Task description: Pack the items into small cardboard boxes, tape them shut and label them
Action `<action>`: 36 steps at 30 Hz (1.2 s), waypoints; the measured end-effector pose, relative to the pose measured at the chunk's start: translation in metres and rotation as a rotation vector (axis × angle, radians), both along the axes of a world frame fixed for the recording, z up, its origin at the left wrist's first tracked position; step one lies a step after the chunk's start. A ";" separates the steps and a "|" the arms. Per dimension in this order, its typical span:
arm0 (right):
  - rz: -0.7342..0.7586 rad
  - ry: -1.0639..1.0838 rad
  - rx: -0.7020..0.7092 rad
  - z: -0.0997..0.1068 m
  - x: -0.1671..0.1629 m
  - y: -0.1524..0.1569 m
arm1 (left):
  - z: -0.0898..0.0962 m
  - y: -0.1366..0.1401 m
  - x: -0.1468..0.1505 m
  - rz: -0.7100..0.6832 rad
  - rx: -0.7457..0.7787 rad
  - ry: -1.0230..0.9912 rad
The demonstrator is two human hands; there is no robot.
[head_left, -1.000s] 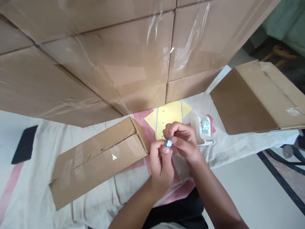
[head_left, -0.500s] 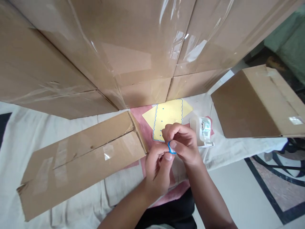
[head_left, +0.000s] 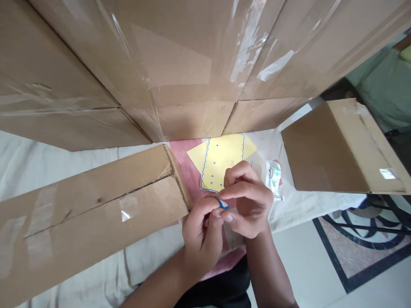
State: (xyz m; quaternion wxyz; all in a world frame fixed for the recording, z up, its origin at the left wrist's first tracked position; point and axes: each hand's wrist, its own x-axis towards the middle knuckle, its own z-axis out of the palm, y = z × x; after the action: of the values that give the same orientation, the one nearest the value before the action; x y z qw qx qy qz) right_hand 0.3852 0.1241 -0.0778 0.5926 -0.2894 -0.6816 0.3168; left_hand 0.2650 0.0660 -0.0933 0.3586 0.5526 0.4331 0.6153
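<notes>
My left hand point(head_left: 202, 233) is closed in a pinch, thumb against forefinger, on a small curled white piece with a blue edge point(head_left: 224, 205), perhaps paper. From the other side, my right hand point(head_left: 252, 204) brings its forefinger and thumb around the same piece; its other fingers are bent. Just beyond my hands lies a yellow sheet point(head_left: 224, 156) with a scalloped blue outline and small blue diamond marks. More yellow paper shows at an angle beneath it. A white plastic item with a printed label point(head_left: 273, 174) stands right of my right hand, partly covered by it.
Large taped cardboard boxes point(head_left: 183, 55) form a wall at the back. A long cardboard box point(head_left: 96, 214) lies to the left, and another box point(head_left: 324, 149) stands to the right. Pale cloth point(head_left: 308, 209) spreads under everything, with a pink patch point(head_left: 183, 156) near the sheet.
The view has shifted slightly. My right forefinger has straightened toward the blue-edged piece, which is now turned and shows narrower between my fingertips. The yellow sheet stays in place.
</notes>
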 end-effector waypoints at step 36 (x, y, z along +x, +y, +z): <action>-0.362 0.409 -0.335 -0.024 -0.004 0.012 | -0.009 0.010 0.009 -0.155 -0.092 -0.009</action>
State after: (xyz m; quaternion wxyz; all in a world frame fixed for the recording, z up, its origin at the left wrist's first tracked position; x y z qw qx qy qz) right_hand 0.3812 0.1356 -0.1021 0.7080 -0.4299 -0.4244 0.3658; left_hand 0.2744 0.0755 -0.1020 0.4321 0.5644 0.4154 0.5676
